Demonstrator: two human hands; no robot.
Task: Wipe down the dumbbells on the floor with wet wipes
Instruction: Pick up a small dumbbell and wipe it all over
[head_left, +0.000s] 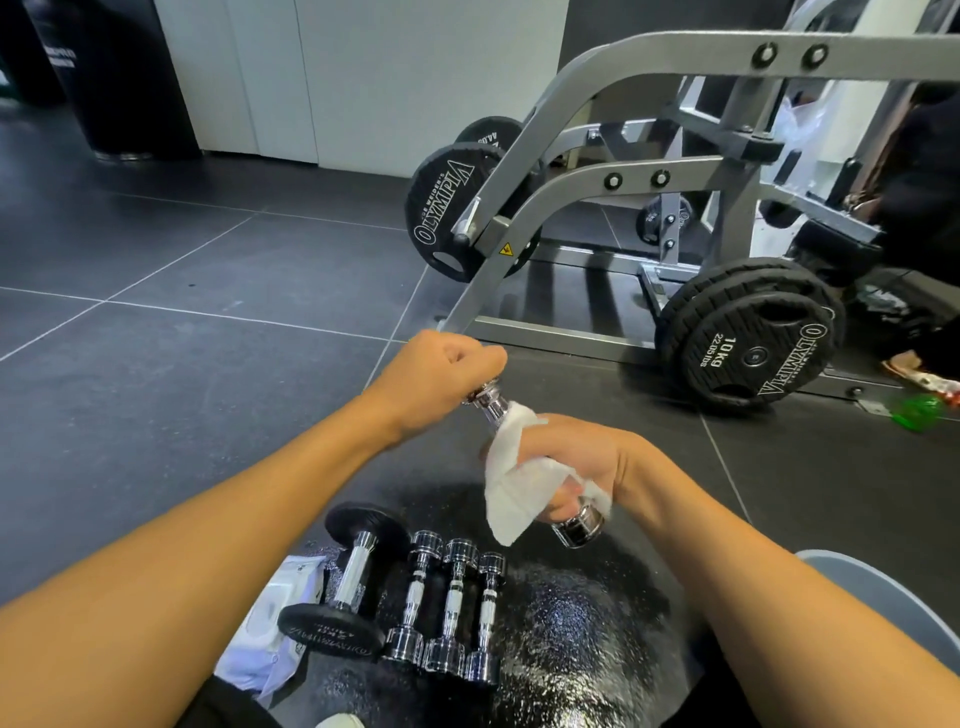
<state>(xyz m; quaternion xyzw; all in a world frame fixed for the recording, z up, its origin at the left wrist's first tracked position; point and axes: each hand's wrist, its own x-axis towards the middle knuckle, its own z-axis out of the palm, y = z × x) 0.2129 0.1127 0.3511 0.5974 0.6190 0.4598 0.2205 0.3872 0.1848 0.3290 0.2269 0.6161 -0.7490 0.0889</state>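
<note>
Hands both on one chrome dumbbell (496, 405), held off the floor and tilted, upper end toward the left, lower end toward the right.
- left hand (441, 374): fingers curled tight over the upper head, which is mostly hidden inside the fist.
- right hand (576, 454): fingers curled round a white wet wipe (511, 493) that is wrapped over the handle. A loose flap of the wipe hangs down on the left side. The lower chrome head sticks out below the hand.

On the glossy black floor mat (582, 623), below the hands:
- black-plate dumbbell (345, 571) lying flat, at the left of the row.
- three small chrome dumbbells (451, 605) just beside it on its right, lying parallel, close together or touching, can't tell which.
- white wipes pack (267, 623) just left of the black-plate dumbbell, partly under it or against it, can't tell which.

Behind: grey weight machine (649, 57) on the dark tile floor (182, 338), with black weight plates (748, 345) loaded on it, the near one marked 10 kg. Green object (914, 410) on the floor at the far right, too blurred to identify.
</note>
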